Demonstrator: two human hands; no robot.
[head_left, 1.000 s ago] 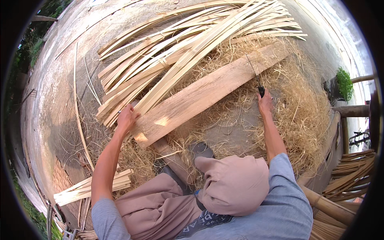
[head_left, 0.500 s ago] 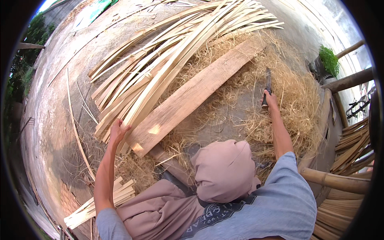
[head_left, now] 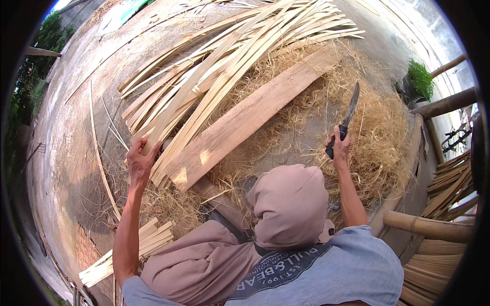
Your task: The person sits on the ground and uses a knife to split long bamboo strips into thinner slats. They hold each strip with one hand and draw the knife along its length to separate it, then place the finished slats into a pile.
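Observation:
My left hand (head_left: 141,159) is closed round the near end of a long, pale bamboo strip (head_left: 177,108), which slants away up over a pile of similar strips (head_left: 301,26). In my right hand (head_left: 342,146) is a knife (head_left: 351,106), gripped by its black handle with the dark blade pointing up and away. The knife is over the shavings, apart from the strips. Between my hands a wide wooden plank (head_left: 258,118) slopes from near my knees to the far right.
Curly, straw-coloured shavings (head_left: 380,130) lie around the plank. Short pale pieces (head_left: 148,239) are stacked by my left arm. To the right are a bamboo pole (head_left: 429,226) and more bundled strips (head_left: 434,265). A green plant (head_left: 420,79) stands at the far right.
My left hand has moved slightly left and up, lifting one strip away from the others. My right hand has come nearer to me, and the knife's blade has tilted rightward.

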